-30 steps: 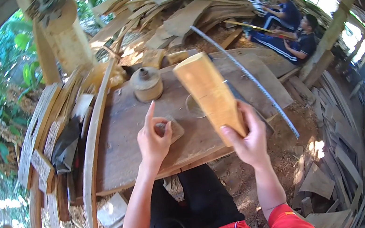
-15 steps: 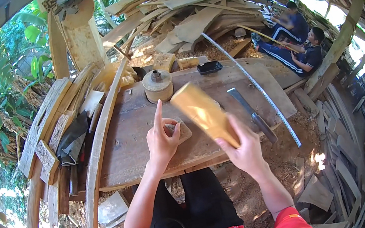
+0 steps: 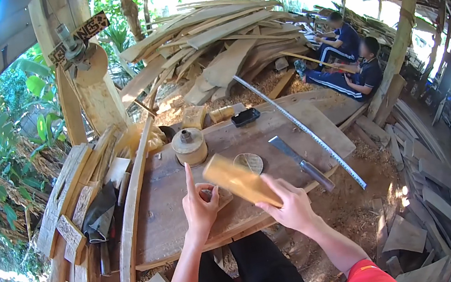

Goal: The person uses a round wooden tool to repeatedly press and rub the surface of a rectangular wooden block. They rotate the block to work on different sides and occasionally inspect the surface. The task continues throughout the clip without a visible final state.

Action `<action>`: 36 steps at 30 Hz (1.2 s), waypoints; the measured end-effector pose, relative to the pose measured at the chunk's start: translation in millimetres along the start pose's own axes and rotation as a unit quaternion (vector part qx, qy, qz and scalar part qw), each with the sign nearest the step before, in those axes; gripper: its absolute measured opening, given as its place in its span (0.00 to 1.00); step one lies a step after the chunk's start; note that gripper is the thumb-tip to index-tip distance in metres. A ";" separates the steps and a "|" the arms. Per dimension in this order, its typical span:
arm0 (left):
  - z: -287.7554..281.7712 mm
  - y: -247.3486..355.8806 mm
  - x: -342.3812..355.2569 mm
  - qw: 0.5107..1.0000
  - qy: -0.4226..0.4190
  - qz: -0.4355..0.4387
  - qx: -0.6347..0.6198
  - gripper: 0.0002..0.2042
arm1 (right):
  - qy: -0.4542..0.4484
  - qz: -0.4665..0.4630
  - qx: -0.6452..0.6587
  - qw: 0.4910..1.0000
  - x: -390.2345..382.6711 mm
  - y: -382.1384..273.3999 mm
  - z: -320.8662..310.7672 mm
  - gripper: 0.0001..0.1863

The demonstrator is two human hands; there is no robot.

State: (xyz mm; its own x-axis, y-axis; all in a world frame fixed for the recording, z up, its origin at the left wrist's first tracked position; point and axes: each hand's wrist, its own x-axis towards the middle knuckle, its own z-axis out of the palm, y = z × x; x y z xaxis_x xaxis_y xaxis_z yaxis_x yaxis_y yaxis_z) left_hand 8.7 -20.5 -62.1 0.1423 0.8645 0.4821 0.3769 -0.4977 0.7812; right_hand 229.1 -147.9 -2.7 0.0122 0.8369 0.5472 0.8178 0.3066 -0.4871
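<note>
My right hand (image 3: pixel 288 204) grips the handle of a pale wooden mallet (image 3: pixel 237 180), slightly blurred, its head tilted up to the left over the workbench (image 3: pixel 162 226). Left of it, my left hand (image 3: pixel 201 210) points its index finger upward. Its thumb and other fingers curl into a ring; whether something thin is in them cannot be seen. A small wooden block (image 3: pixel 224 197) lies behind that hand, partly covered. Beyond stands a round container (image 3: pixel 189 148) with a short dark neck. Past the mallet lie a round patterned disc (image 3: pixel 250 163) and a chisel (image 3: pixel 300 163) with a dark handle.
A long metal ruler (image 3: pixel 301 131) runs along the right side, near a black tray (image 3: pixel 245 117). At left, a curved plank (image 3: pixel 139 206), stacked boards and a dark cloth (image 3: pixel 100 213) crowd the edge. Two people (image 3: pixel 360 71) sit by a large plank pile (image 3: pixel 222 42).
The head view has tilted up, so the bench sits lower. The mallet has swung flatter, its head down and left, uncovering the disc. My left hand keeps its pose.
</note>
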 end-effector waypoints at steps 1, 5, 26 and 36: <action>-0.2 -0.9 0.7 1.000 0.002 0.001 0.002 0.53 | -0.064 0.004 -0.031 0.997 0.4 0.0 -3.9 0.34; -0.9 2.6 0.5 1.000 0.004 0.008 0.011 0.53 | 0.093 0.004 0.096 0.991 -3.1 -0.1 5.2 0.33; -0.6 11.1 2.3 0.996 0.048 0.057 0.048 0.04 | -0.031 0.274 0.641 0.716 24.5 13.1 82.7 0.27; -17.4 -11.7 2.0 0.989 0.125 -0.023 -0.072 0.07 | -0.016 0.260 0.655 0.709 25.3 11.5 104.0 0.28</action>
State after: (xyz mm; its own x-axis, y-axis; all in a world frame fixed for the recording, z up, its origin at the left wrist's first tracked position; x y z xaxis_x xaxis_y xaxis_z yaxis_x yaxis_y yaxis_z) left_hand -11.3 -14.2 -63.3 -0.1101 0.8504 0.5145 0.2414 -0.4793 0.8438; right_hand 179.0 -76.0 -65.3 0.0863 0.9947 0.0552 -0.5302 0.0928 -0.8428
